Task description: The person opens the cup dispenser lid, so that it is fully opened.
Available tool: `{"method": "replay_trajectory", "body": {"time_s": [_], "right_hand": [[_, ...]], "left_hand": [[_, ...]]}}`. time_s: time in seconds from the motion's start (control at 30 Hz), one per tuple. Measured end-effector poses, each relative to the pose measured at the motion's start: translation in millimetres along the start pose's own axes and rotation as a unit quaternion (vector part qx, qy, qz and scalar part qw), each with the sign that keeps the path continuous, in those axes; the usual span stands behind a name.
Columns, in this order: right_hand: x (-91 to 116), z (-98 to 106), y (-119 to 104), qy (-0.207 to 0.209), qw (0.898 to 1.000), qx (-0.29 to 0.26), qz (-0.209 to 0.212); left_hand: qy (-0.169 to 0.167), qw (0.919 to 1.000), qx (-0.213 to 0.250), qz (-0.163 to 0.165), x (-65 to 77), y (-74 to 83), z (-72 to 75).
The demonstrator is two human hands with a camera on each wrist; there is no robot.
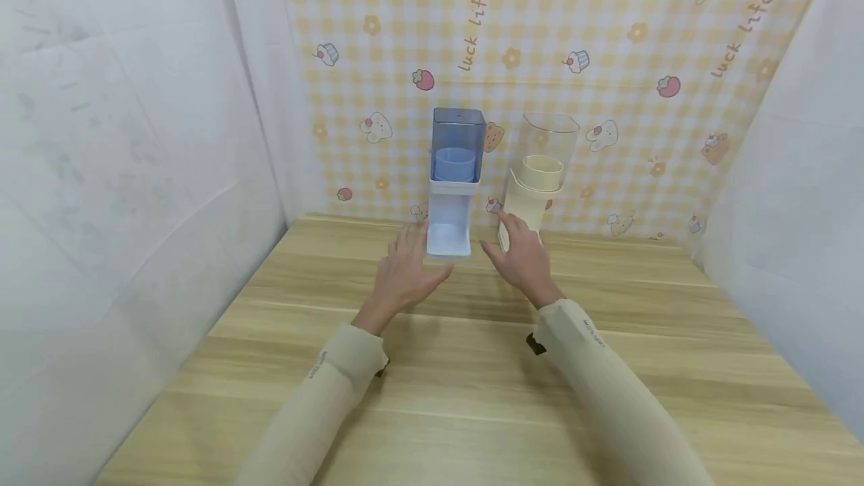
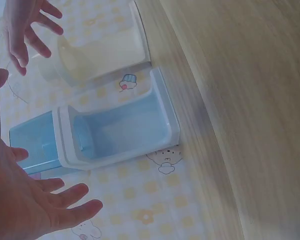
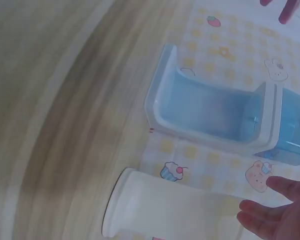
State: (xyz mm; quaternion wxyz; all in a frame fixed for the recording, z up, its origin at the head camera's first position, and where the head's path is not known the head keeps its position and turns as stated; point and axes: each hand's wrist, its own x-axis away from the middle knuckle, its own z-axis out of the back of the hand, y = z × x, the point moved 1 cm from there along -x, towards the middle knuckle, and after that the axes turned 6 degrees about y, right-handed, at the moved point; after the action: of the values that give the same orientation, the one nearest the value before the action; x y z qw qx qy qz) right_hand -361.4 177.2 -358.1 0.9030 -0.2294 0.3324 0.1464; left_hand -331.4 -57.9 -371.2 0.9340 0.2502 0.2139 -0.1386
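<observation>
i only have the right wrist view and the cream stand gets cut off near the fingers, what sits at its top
Observer: In the head view, the cream stand has a clear cover at its top.
Operator: ok and where's the rest of the left hand, mostly cut off for me
Observer: In the head view it is just left of the base of the blue stand.
Operator: anything written on the backdrop, i only get pictures
Observer: Yes, the words "luck life" are printed on it, above the stands.
</observation>
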Motion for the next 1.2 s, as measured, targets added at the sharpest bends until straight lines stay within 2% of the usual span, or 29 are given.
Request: {"method": "replay_trajectory", "body": {"time_s": [0.13, 0.27, 0.37, 0.67, 0.83, 0.93, 1.2], "right_hand": [[-13.7, 2.6, 8.0, 0.000, 0.997, -0.042, -0.068], [-31.4, 9.6, 17.5, 0.042, 0.988, -0.060, -0.135], [-45.0, 17.4, 22.3, 0.071, 0.980, -0.074, -0.168], [-87.2, 36.0, 23.4, 0.103, 0.966, -0.084, -0.224], [-110.3, 44.8, 22.9, 0.107, 0.963, -0.084, -0.235], [-124.0, 51.6, 23.1, 0.111, 0.959, -0.090, -0.246], [-148.7, 61.6, 29.5, 0.084, 0.947, -0.089, -0.296]], "left_hand": [[-0.006, 0.9980, 0.058, 0.022, 4.0, 2.2, 0.2], [-0.017, 0.9919, 0.118, 0.045, 7.6, 4.9, 0.9], [-0.018, 0.9890, 0.140, 0.047, 9.5, 6.2, 1.4], [-0.006, 0.9818, 0.183, 0.050, 14.2, 4.9, -1.3], [-0.011, 0.9796, 0.192, 0.059, 16.7, 6.1, 0.2], [-0.012, 0.9790, 0.197, 0.053, 17.4, 4.9, 0.9], [0.002, 0.9795, 0.196, 0.047, 17.0, -1.3, 2.7]]}}
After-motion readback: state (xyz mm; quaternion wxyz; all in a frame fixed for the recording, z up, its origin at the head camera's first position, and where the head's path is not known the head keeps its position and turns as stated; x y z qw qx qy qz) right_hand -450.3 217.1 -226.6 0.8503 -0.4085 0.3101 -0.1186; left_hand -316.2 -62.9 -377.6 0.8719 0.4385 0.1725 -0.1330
